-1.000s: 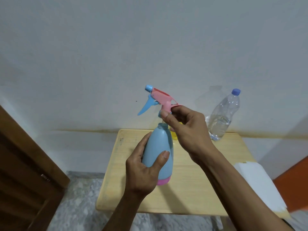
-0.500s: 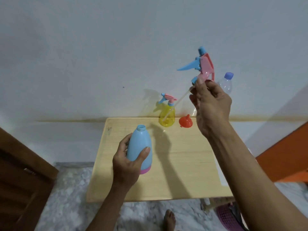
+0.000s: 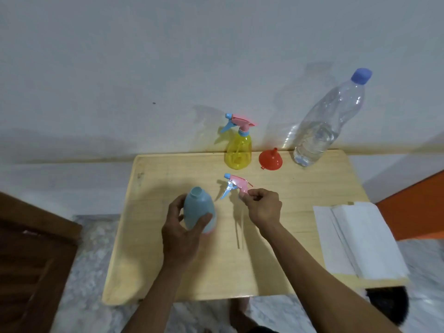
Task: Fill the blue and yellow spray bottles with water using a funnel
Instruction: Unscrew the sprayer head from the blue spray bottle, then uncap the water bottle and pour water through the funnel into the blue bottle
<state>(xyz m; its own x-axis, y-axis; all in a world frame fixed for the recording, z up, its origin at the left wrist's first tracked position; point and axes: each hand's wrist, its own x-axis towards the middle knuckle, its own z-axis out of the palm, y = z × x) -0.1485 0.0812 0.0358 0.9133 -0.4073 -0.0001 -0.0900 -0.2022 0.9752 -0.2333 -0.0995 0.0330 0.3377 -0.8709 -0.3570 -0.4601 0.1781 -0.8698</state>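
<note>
Hands meet near the middle of the frame, over a small wooden table (image 3: 149, 260). The left hand (image 3: 181, 233) wraps its fingers around the blue spray bottle (image 3: 199, 211) and squeezes it tight. The bottle has no top on it, so its round mouth is open and points up. A thin pink band shows at the bottom of the bottle.

The right hand (image 3: 263, 209) pinches the pink and blue spray top (image 3: 234, 185) between its fingertips. The spray top is just to the right of the blue bottle. Its long thin tube (image 3: 239, 230) hangs down toward the table below the hand. It is blurry, so I cannot tell if the tube touches the wood.

At the back of the table, in the upper middle of the frame, stands the yellow spray bottle (image 3: 237, 151) with its spray top on. Just to the right of it lies the orange funnel (image 3: 270, 159), wide side down. Further right is a big clear water bottle (image 3: 322, 131) with a blue cap, part full of water.

On the right edge of the table lies a stack of white paper (image 3: 360, 239).
</note>
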